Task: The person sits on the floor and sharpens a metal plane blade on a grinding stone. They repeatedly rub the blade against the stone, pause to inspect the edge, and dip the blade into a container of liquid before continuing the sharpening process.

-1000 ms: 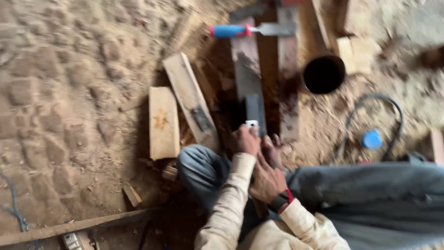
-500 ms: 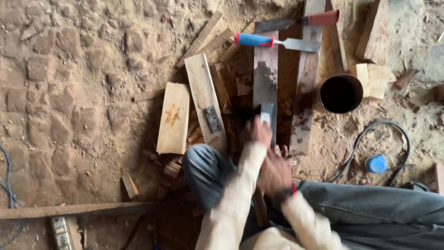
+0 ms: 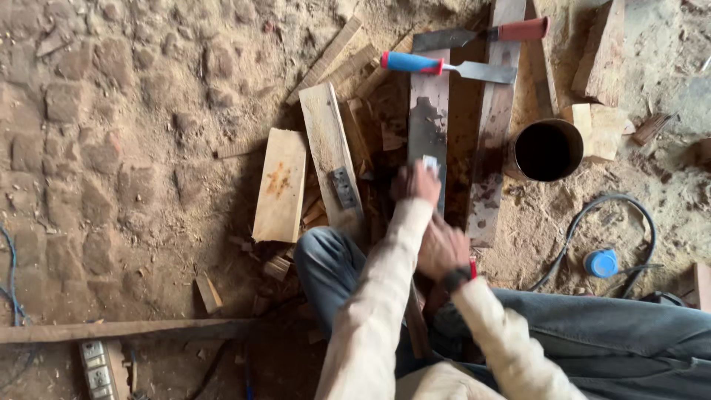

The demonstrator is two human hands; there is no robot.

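I sit on the ground with my legs in blue jeans (image 3: 333, 259). My left hand (image 3: 416, 184) reaches forward in a cream sleeve. Its fingers are closed on a small pale block (image 3: 429, 161), which it presses on a dark-stained plank (image 3: 429, 111). My right hand (image 3: 443, 248), with a dark and red band at the wrist, sits just behind, beside the left forearm. It is blurred, so its grip is unclear. A second stained plank (image 3: 492, 148) lies parallel on the right.
A blue-handled scraper (image 3: 444, 67) and a red-handled one (image 3: 489, 31) lie across the planks' far ends. A dark round can (image 3: 548, 150), a black cable (image 3: 615, 215) and a blue cap (image 3: 601, 263) are at right. Pale boards (image 3: 280, 185) and a power strip (image 3: 96, 367) lie left.
The head view has shifted, so the planks and tools sit lower in frame. My left hand stays on the dark plank with the pale block, moved only slightly.
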